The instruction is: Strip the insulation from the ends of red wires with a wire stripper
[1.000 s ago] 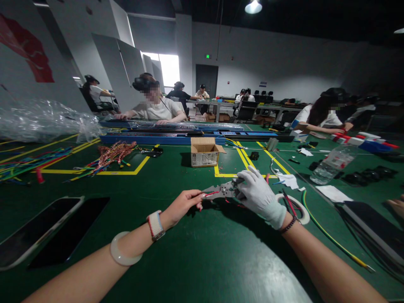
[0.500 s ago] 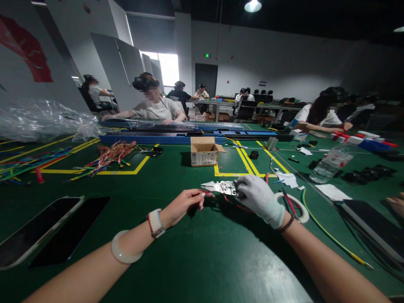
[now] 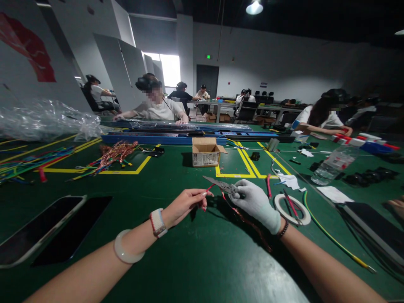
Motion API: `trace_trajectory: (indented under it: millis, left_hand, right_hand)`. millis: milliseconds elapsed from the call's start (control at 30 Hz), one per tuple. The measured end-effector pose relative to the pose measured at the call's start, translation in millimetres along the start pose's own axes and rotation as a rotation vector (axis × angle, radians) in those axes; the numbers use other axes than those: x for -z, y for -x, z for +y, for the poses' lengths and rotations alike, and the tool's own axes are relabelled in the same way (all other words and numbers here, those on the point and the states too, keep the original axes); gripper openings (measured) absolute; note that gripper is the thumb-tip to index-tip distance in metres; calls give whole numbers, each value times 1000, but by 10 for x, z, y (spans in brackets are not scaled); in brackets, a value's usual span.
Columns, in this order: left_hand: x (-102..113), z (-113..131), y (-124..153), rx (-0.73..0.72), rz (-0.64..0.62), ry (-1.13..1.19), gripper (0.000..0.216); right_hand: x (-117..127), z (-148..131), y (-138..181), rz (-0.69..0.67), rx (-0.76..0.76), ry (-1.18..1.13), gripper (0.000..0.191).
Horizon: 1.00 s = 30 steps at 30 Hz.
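My bare left fingers (image 3: 201,194) pinch a thin red wire (image 3: 209,188) over the glossy green surface (image 3: 176,261), my right fingers (image 3: 239,190), in a matte white glove (image 3: 258,209), grip flat metal wire strippers (image 3: 221,185); can't tell if they touch the wire. Yellow tape (image 3: 235,175) stripes the surface, grey walls (image 3: 284,54) behind.

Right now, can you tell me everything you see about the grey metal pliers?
The grey metal pliers look flat, with a long, tapering nose and blurred details near the middle. The white-gloved right hand holds them over the green tabletop, nose pointing left, and hides most of the handles. A thin red wire passes by the nose; I can't tell if it touches.
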<state>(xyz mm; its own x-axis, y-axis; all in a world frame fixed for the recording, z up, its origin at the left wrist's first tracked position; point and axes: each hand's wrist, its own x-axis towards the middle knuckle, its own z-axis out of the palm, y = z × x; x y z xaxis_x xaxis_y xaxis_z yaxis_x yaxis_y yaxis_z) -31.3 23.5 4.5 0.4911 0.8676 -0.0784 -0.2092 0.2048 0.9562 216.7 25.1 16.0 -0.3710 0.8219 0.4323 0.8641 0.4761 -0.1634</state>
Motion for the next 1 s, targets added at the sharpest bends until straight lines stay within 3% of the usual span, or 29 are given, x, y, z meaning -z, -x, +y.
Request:
trace_trajectory:
  millis: [167,467,600,767,1000]
  left_hand:
    - [13,-28,-10,33,-70,28,29]
    - [-38,-7,24,31,-90,55,29]
    - [-51,1,35,39,-90,47,30]
    - [-48,-4,45,18,-95,53,28]
    - [-59,27,61,35,-63,43,28]
  right_hand:
    - [29,87,-35,125,176,141,5]
    - [90,100,-33,241,209,178,32]
    - [122,133,-14,326,180,171,41]
    - [149,212,-8,472,72,112,37]
    - [246,247,-54,526,-135,-158,21]
